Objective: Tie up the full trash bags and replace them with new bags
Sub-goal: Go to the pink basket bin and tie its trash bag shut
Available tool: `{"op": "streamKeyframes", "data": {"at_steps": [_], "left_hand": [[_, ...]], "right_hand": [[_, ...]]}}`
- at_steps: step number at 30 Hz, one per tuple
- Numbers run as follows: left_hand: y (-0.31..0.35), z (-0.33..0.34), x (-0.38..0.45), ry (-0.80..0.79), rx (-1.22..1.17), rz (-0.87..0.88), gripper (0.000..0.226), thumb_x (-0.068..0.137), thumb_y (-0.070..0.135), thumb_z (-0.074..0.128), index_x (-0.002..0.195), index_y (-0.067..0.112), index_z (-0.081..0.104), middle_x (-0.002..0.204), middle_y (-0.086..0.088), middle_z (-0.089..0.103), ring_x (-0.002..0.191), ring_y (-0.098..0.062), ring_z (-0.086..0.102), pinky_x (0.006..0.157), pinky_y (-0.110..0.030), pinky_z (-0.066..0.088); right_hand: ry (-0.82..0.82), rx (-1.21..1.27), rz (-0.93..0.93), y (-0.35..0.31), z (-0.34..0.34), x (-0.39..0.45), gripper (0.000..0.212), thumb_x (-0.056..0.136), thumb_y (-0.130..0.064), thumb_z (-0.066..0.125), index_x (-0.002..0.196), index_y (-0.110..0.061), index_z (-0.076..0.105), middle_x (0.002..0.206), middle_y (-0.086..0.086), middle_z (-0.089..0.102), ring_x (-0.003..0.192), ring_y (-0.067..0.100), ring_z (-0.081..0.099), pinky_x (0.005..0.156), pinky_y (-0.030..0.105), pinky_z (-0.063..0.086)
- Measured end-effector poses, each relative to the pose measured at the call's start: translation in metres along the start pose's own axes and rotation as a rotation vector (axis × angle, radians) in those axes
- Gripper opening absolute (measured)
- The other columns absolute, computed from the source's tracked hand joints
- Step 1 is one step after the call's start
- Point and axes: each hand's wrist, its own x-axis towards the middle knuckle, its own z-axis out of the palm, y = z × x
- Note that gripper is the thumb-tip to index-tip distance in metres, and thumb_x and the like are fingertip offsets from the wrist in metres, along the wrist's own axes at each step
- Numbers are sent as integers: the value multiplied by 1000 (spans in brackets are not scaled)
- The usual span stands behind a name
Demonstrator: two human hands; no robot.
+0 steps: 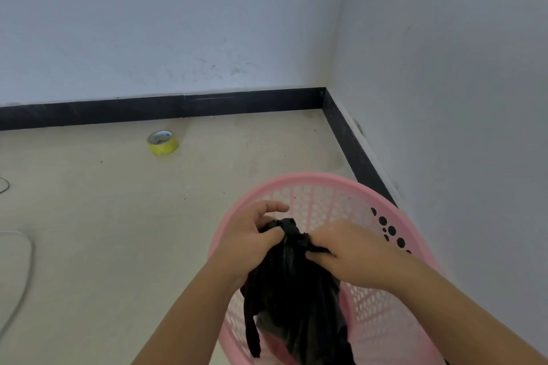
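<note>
A black trash bag (293, 290) is held above a pink perforated plastic bin (314, 184) that stands in the room's corner. The bag's neck is gathered into a twisted bunch at the top. My left hand (252, 243) pinches the left side of that bunch, fingers curled over it. My right hand (344, 249) grips the right side of the bunch. A loose strip of the bag hangs down at the lower left. The bag's lower part drops out of view at the bottom edge.
A roll of yellow tape (162, 142) lies on the beige floor near the back wall. A thin cable (20, 284) curves along the left edge. White walls with black skirting (350, 145) close in behind and to the right of the bin.
</note>
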Motion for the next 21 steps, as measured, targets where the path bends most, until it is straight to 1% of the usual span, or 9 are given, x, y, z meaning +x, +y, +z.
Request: {"op": "streamKeyframes", "data": {"at_steps": [2, 4, 7, 9, 11, 13, 15, 18, 21], "left_hand": [[2, 0, -1, -39, -104, -5, 39, 85, -12, 47, 96, 24, 60, 72, 1, 66, 68, -15, 61, 65, -21, 51], [4, 2, -1, -72, -141, 10, 39, 85, -12, 47, 102, 21, 59, 73, 7, 71, 71, -13, 65, 68, -22, 53], [4, 5, 0, -103, -209, 25, 51, 87, -12, 43, 105, 34, 53, 92, 6, 72, 88, -18, 66, 85, -32, 53], [3, 5, 0, -115, -124, 81, 59, 88, -11, 43, 107, 45, 46, 111, 18, 62, 102, -9, 60, 93, -30, 48], [-1, 3, 1, -143, 55, 131, 63, 87, -9, 45, 104, 51, 39, 118, 29, 47, 110, 3, 49, 93, -24, 45], [-5, -2, 4, -138, 161, 89, 55, 86, -6, 50, 103, 46, 43, 121, 20, 49, 110, -3, 51, 86, -20, 46], [-9, -6, 6, -113, 278, -13, 40, 85, 5, 57, 114, 32, 49, 119, 8, 49, 108, -12, 52, 84, -22, 45], [-15, -6, 5, -162, 469, -178, 33, 86, 23, 58, 118, 16, 53, 110, -1, 58, 98, -18, 58, 87, -29, 47], [-19, 1, 4, -222, 566, -177, 28, 88, 20, 54, 115, 11, 57, 111, -10, 64, 99, -23, 61, 89, -31, 48]], "right_hand": [[-21, -8, 0, 2, 0, -1, 42, 93, -20, 44, 54, -28, 30, 59, -7, 38, 55, 13, 38, 52, 20, 30], [-25, 1, 12, 5, 1, -2, 41, 93, -20, 45, 55, -27, 32, 60, -8, 38, 61, 17, 42, 53, 19, 30], [-33, 7, 44, 7, -4, -4, 35, 94, -21, 44, 60, -23, 36, 62, -7, 39, 61, 16, 42, 53, 17, 30], [-60, -5, 35, 5, -4, -5, 40, 94, -22, 43, 56, -26, 32, 62, -10, 37, 55, 7, 37, 52, 16, 29], [-120, -45, 9, 3, 1, -7, 41, 94, -22, 43, 55, -25, 29, 61, -10, 35, 52, 3, 33, 49, 14, 29], [-177, -93, 15, 3, 8, -8, 39, 95, -21, 41, 57, -19, 32, 61, -6, 34, 51, 4, 30, 48, 15, 26], [-224, -101, 53, 8, 12, -8, 33, 95, -18, 39, 63, -11, 36, 63, -1, 33, 51, 8, 29, 48, 18, 23], [-318, -116, 52, 11, 8, -10, 38, 94, -20, 41, 58, -17, 32, 61, -2, 34, 51, 9, 31, 50, 21, 25], [-249, -100, 111, 14, -3, -10, 32, 91, -17, 42, 60, -15, 39, 60, 0, 40, 51, 11, 33, 51, 24, 27]]}}
